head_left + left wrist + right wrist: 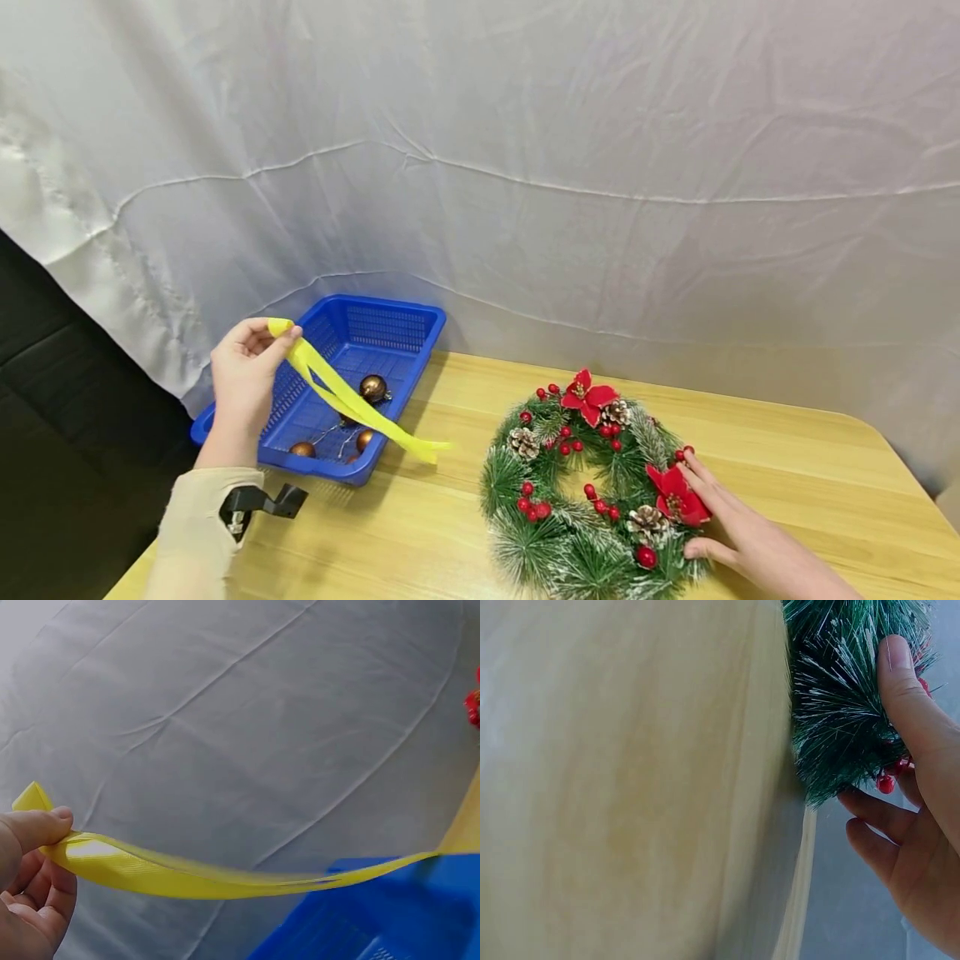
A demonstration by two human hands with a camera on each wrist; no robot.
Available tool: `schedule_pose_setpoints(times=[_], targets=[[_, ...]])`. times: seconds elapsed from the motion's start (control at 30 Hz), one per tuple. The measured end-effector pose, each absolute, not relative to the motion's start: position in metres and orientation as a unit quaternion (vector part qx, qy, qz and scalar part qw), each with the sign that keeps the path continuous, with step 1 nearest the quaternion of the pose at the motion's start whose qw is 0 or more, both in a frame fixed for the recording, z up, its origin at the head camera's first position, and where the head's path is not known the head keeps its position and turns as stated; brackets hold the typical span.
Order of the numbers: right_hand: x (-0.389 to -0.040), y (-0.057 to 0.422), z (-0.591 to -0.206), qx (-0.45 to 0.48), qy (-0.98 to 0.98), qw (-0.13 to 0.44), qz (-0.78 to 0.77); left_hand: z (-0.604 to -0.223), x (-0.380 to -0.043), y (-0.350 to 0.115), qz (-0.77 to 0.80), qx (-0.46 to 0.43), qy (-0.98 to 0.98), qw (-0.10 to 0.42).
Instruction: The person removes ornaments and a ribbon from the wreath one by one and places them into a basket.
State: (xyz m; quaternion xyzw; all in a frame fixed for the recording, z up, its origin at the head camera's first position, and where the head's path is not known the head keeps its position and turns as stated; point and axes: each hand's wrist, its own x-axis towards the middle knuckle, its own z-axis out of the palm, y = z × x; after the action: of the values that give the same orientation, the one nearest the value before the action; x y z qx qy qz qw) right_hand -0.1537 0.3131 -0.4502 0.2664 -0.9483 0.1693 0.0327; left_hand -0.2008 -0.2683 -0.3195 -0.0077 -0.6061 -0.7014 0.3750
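Note:
My left hand (246, 367) pinches a doubled length of yellow ribbon (352, 402) between thumb and fingers, above the left side of the blue basket. A short fold of the ribbon (172, 874) sticks out past the thumb, and its tails slant down to the right over the basket. On the table lies a green wreath (525, 546) with red flowers, red berries and pinecones. My right hand (731, 525) holds the wreath's right edge, thumb toward the near side and fingers along the outer side. In the right wrist view some fingertips are hidden behind the green needles (847, 712).
The blue basket (431, 354) stands at the table's left, with several brown baubles (372, 387) inside. A grey-white cloth (562, 208) hangs behind the wooden table (405, 533). A black mount (262, 502) sits on the left wrist, over a beige sleeve (198, 533).

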Motion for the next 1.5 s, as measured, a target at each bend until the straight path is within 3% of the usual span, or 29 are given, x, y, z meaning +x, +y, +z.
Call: schedule_pose_setpoints(times=[0.47, 0.6, 0.97, 1.3, 1.5], targets=[[-0.156, 0.314, -0.451, 0.272, -0.946, 0.044, 0.170, -0.299, -0.191, -0.301, -0.731, -0.019, -0.481, 0.483], [-0.157, 0.314, -0.451, 0.275, -0.946, 0.041, 0.168, -0.299, -0.194, -0.297, -0.727, -0.037, -0.483, 0.487], [-0.156, 0.316, -0.455, 0.296, -0.939, 0.076, 0.160, -0.336, -0.204, -0.257, -0.632, -0.021, -0.691, 0.352], [-0.154, 0.313, -0.453, 0.275, -0.946, 0.033, 0.172, -0.365, -0.205, -0.250, -0.511, -0.017, -0.847, 0.147], [-0.154, 0.314, -0.451, 0.273, -0.945, 0.026, 0.175, -0.368, -0.202, -0.253, -0.470, -0.014, -0.880, 0.065]])
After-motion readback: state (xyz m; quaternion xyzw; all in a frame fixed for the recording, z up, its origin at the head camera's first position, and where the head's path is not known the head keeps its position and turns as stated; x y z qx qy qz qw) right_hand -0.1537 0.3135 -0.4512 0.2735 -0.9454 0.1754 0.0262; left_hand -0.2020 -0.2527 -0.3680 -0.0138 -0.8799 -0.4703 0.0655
